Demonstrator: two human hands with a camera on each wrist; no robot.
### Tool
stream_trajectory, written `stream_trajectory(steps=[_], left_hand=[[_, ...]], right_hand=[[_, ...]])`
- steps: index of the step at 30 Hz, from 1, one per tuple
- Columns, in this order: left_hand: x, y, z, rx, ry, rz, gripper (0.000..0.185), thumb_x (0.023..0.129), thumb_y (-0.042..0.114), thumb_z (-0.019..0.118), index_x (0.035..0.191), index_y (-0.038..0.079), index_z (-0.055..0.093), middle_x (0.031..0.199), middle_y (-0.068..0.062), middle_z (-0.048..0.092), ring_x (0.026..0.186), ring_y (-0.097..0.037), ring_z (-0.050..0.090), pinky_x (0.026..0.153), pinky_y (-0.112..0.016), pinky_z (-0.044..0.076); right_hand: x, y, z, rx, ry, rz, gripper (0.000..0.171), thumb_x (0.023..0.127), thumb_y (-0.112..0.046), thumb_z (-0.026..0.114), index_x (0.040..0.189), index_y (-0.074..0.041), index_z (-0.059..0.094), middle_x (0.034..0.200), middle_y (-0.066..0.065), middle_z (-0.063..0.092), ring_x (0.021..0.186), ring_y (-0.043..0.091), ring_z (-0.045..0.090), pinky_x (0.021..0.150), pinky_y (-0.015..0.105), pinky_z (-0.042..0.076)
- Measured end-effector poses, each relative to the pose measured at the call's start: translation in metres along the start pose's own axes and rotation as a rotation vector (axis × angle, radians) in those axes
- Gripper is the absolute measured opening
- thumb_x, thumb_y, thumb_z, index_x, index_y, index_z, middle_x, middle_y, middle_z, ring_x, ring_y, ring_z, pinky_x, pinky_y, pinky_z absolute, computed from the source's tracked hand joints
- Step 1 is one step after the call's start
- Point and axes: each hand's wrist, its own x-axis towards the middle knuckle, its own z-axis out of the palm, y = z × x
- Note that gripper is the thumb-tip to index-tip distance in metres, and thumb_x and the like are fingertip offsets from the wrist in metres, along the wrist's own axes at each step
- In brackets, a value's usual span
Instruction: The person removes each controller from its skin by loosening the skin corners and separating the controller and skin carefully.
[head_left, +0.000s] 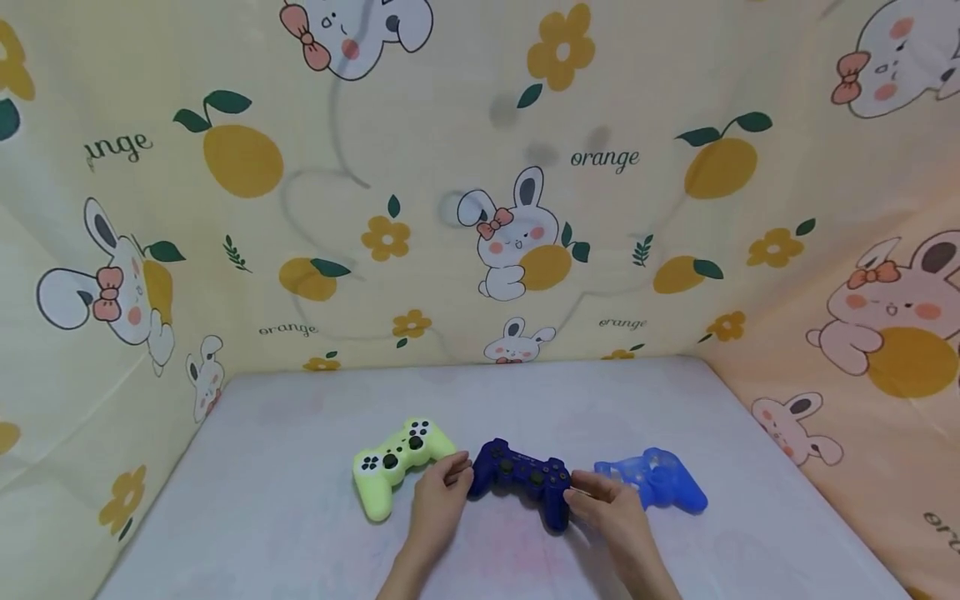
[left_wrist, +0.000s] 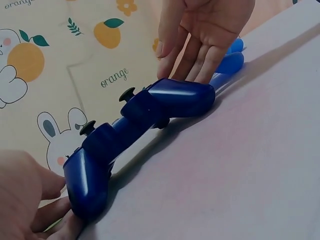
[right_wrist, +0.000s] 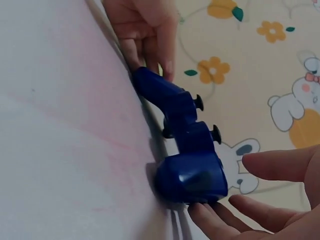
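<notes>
Dark blue gamepad [head_left: 525, 483] lies on the white table [head_left: 262, 500] between lime gamepad [head_left: 397, 462] and translucent blue shell [head_left: 656, 479]. Left hand [head_left: 438, 500] and right hand [head_left: 611, 508] touch its grips, fingers relaxed, seemingly not clasping; a nudge could slide it into either neighbour.

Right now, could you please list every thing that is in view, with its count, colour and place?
dark blue controller: one, dark blue, middle of the table, between the two hands.
green controller: one, pale yellow-green with black buttons, left of the dark blue one.
translucent blue cover: one, light see-through blue, controller-shaped, right of the dark blue one.
table: one, whitish surface under all three.
printed cloth: yellow, with rabbits and oranges, behind and at both sides.
left hand: one, fingers touching the dark blue controller's left grip.
right hand: one, fingers touching its right grip.
</notes>
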Motion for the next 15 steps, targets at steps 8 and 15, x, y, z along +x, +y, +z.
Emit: stream_trajectory(steps=[8,15], left_hand=[[0.003,-0.003,-0.002,0.078,-0.029,0.055,0.024,0.094,0.012,0.067,0.117,0.004,0.069,0.107,-0.005,0.071,0.099,-0.019,0.066,0.082,-0.031,0.053],[0.005,0.0,-0.001,0.082,-0.044,0.049,0.027,0.093,0.015,0.068,0.119,0.005,0.069,0.107,-0.004,0.071,0.098,-0.016,0.065,0.081,-0.029,0.053]], right_hand=[[0.001,0.008,0.007,-0.046,0.038,-0.029,0.045,0.081,0.006,0.072,0.124,0.013,0.059,0.12,0.028,0.062,0.103,0.03,0.064,0.079,0.027,0.054],[0.002,0.012,0.01,-0.078,0.076,-0.061,0.044,0.078,0.011,0.073,0.121,0.011,0.062,0.118,0.027,0.062,0.101,0.032,0.066,0.077,0.028,0.055]])
